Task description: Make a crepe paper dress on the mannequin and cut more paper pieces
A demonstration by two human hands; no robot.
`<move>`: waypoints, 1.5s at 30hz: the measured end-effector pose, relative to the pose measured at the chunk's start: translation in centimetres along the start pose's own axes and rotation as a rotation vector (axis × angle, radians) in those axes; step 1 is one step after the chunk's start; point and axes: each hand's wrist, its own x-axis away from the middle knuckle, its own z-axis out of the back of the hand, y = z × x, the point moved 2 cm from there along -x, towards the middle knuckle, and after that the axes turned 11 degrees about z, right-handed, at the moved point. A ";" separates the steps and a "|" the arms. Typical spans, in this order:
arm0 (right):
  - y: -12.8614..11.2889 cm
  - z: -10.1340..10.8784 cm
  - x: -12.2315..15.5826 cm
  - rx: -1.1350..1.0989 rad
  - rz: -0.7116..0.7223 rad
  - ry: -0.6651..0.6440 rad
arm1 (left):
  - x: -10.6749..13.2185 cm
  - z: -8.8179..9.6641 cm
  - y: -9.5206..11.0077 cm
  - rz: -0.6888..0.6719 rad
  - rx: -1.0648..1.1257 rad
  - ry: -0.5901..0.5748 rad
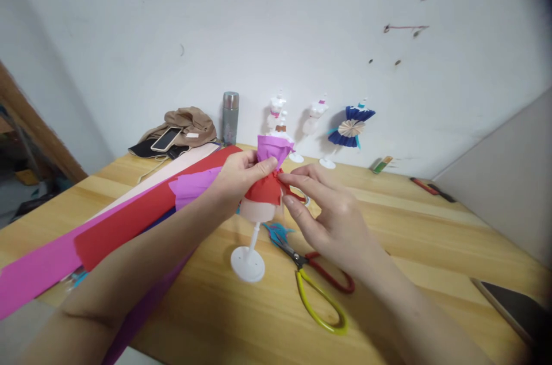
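A small white dress form [257,211] stands tilted on a round base, wearing a pink crepe-paper top [273,148] and a gathered red crepe-paper skirt [264,191]. My left hand [244,175] grips the form at the waist, its thumb pressed on the paper. At the skirt's right side is my right hand [325,207]. Its index fingertip touches the red waist and its thumb sits lower, near the skirt's edge, with a gap between them. Below lie scissors [302,261] with one yellow and one red handle, their blades beside blue paper scraps [279,233].
Pink and red paper strips [125,224] spread across the left. Behind stand a flask [230,118], bare dress forms [316,112] and one in a blue paper dress [351,126]. A cap and phone [167,139], a glue stick [383,165] and a dark device [513,307] surround the work.
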 end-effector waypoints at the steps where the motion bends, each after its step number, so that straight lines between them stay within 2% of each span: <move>1: 0.1 0.0 0.0 0.003 -0.001 -0.008 | 0.0 0.0 -0.1 -0.004 -0.006 0.005; 4: 0.6 0.2 0.1 -0.038 -0.038 0.001 | -0.2 0.0 -0.2 -0.019 -0.018 0.009; 9: 1.2 0.8 0.1 -0.083 -0.085 0.091 | -0.5 -0.1 -0.3 -0.022 -0.004 -0.024; 14: 1.0 0.2 0.1 -0.043 -0.047 -0.020 | -0.5 0.0 -0.7 -0.034 -0.021 -0.008; 18: 1.3 0.0 0.1 -0.006 -0.016 -0.050 | -0.8 0.3 -0.9 -0.038 -0.029 0.001; 20: 2.0 0.1 0.2 -0.108 -0.062 -0.049 | -1.0 0.4 -1.0 -0.030 -0.021 -0.003; 22: 3.0 0.5 0.3 -0.303 -0.141 -0.020 | -1.1 0.4 -1.0 -0.018 -0.006 -0.035; 25: 4.1 1.3 0.4 -0.474 -0.216 0.107 | -1.1 0.3 -1.0 -0.005 0.024 -0.107; 28: 3.7 1.8 0.2 -0.323 -0.116 0.149 | -1.0 0.1 -1.0 0.008 0.051 -0.131; 31: 2.6 1.5 0.0 -0.206 0.025 0.042 | -0.7 0.0 -0.9 0.039 0.079 -0.124; 33: 2.4 1.3 0.0 -0.196 0.063 0.003 | -0.6 0.0 -0.8 0.050 0.086 -0.120; 40: 3.2 0.5 0.2 -0.178 0.025 0.097 | -1.1 0.1 -1.1 0.027 0.069 -0.118; 45: 2.9 -0.1 0.3 -0.151 0.031 0.123 | -1.0 0.0 -1.2 0.003 0.068 -0.142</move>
